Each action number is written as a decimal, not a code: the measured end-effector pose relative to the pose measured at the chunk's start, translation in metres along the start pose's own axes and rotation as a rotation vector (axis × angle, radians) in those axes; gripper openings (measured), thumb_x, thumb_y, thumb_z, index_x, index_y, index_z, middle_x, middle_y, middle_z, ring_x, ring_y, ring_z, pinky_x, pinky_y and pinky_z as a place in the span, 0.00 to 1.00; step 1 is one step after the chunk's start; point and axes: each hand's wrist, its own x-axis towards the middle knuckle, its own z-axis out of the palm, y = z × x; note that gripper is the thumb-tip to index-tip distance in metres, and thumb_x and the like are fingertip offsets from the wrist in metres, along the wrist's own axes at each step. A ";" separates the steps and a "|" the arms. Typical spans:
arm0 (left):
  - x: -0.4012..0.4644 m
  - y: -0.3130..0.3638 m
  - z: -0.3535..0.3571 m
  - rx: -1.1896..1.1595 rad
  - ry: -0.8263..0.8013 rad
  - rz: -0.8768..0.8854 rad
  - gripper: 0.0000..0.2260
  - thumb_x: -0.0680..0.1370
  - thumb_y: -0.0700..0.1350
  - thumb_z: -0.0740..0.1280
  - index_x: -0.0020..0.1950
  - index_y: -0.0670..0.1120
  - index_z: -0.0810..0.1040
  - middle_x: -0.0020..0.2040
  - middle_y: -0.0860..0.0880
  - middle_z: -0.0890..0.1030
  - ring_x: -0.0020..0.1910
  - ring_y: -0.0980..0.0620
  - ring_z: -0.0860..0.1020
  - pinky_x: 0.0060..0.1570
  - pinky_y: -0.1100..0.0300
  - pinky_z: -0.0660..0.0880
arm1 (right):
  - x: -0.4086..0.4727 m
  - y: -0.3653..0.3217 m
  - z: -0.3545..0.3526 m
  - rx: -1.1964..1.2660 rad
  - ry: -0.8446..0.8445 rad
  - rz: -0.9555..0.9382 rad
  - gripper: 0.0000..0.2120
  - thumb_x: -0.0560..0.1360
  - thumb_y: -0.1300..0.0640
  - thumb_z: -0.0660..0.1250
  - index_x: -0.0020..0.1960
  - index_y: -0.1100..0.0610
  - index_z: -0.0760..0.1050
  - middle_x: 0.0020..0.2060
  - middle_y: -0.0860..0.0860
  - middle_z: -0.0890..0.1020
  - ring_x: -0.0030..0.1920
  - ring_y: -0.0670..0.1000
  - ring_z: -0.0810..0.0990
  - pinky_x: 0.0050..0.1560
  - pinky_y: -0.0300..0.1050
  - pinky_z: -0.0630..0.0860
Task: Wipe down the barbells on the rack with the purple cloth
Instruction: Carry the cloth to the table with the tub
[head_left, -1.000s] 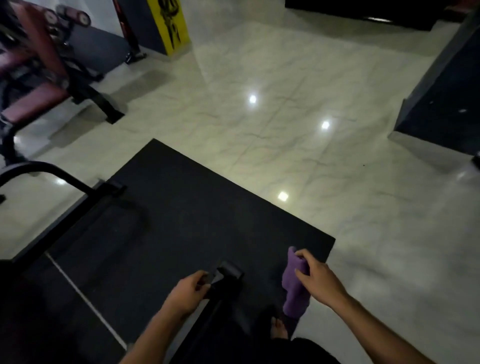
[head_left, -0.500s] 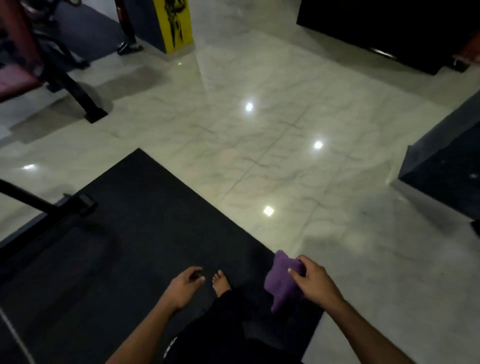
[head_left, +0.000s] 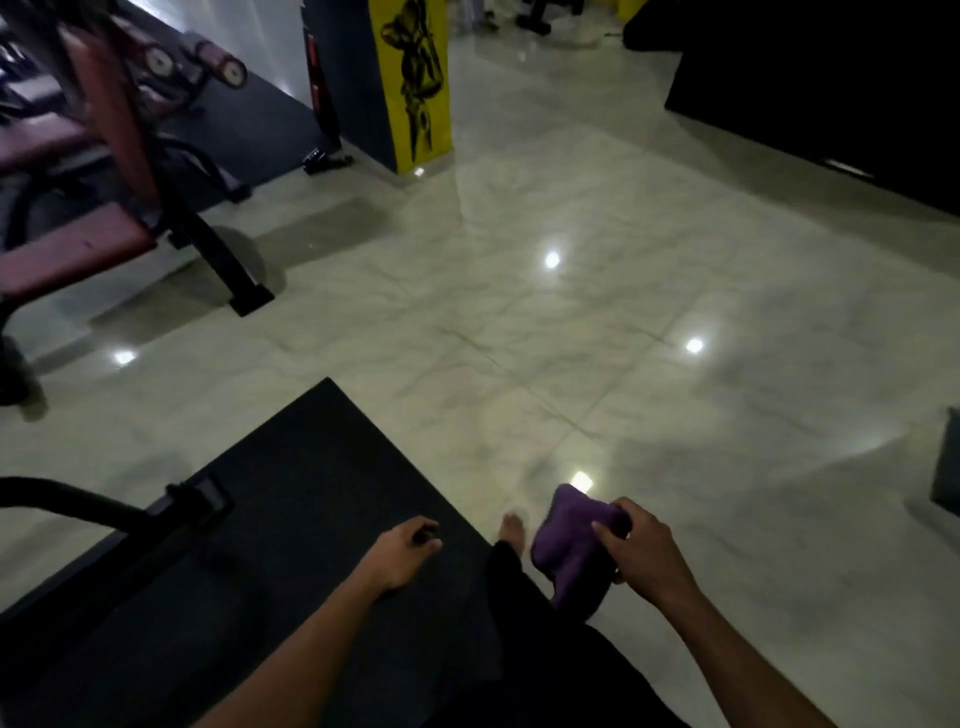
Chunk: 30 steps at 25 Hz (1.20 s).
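Note:
My right hand (head_left: 641, 553) grips a bunched purple cloth (head_left: 563, 540) at the lower middle of the head view, held above the floor in front of my leg. My left hand (head_left: 402, 556) hangs over the black mat with its fingers loosely curled and nothing in them. No barbell and no barbell rack appear in this view. My bare foot (head_left: 511, 525) is stepping off the mat's edge, just left of the cloth.
A black rubber mat (head_left: 311, 467) covers the lower left. A black metal frame (head_left: 171, 506) crosses it. A maroon padded bench machine (head_left: 78, 244) stands at the left. A yellow pillar (head_left: 418, 78) rises at the back. Dark platforms (head_left: 831, 78) line the right over glossy marble floor (head_left: 623, 312).
My left hand let go of a dark handle it held a second ago. I have stepped forward towards the mat's corner; the view swung up and left, showing the bench machine and pillar.

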 end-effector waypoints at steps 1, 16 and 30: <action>0.029 0.006 -0.016 0.036 -0.028 0.010 0.17 0.81 0.50 0.66 0.69 0.50 0.74 0.62 0.49 0.80 0.58 0.53 0.78 0.56 0.63 0.72 | 0.033 -0.013 0.004 0.004 0.001 0.002 0.08 0.72 0.45 0.71 0.45 0.46 0.74 0.40 0.47 0.83 0.39 0.50 0.84 0.37 0.55 0.84; 0.347 0.048 -0.323 0.028 0.167 -0.056 0.25 0.79 0.52 0.69 0.75 0.49 0.69 0.71 0.49 0.74 0.65 0.50 0.74 0.61 0.63 0.69 | 0.465 -0.307 0.035 -0.239 -0.226 -0.167 0.07 0.75 0.47 0.70 0.50 0.46 0.73 0.44 0.45 0.82 0.43 0.47 0.82 0.40 0.46 0.79; 0.691 0.124 -0.627 -0.206 0.262 -0.064 0.20 0.78 0.51 0.71 0.69 0.51 0.74 0.66 0.50 0.77 0.64 0.53 0.76 0.60 0.59 0.73 | 0.831 -0.546 0.011 0.190 -0.080 0.000 0.04 0.76 0.58 0.73 0.47 0.57 0.77 0.44 0.56 0.82 0.43 0.56 0.84 0.32 0.51 0.83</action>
